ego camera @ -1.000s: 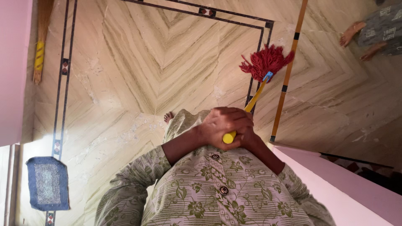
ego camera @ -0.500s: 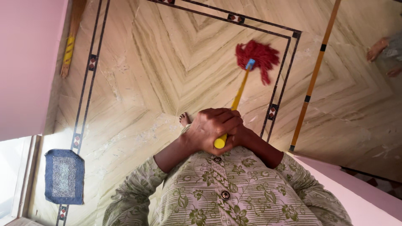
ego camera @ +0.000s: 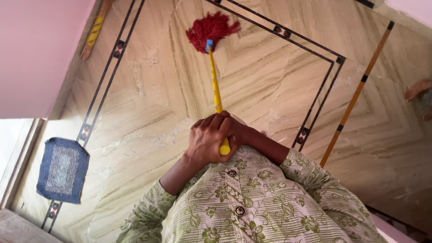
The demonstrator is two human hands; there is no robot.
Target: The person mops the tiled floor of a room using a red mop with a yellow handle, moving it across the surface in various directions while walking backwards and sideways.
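Both my hands grip the top end of a yellow mop handle [ego camera: 216,85] in front of my chest. My left hand [ego camera: 208,138] wraps over the handle's end, and my right hand [ego camera: 245,132] is closed around it behind, partly hidden. The handle runs away from me to a blue clip and a red string mop head [ego camera: 210,29], which rests on the beige marble floor [ego camera: 270,67] near the dark inlaid border line. My green flowered sleeves and shirt fill the bottom of the view.
A broom with a yellow grip [ego camera: 94,31] leans along the pink wall [ego camera: 36,54] at the top left. A blue mat [ego camera: 62,170] lies at the left by a doorway. Another person's foot [ego camera: 418,90] shows at the right edge. An orange inlay strip [ego camera: 355,94] crosses the floor.
The mop head has swept from the right side of the floor to the left and farther from me. My hands stayed clasped on the handle's end.
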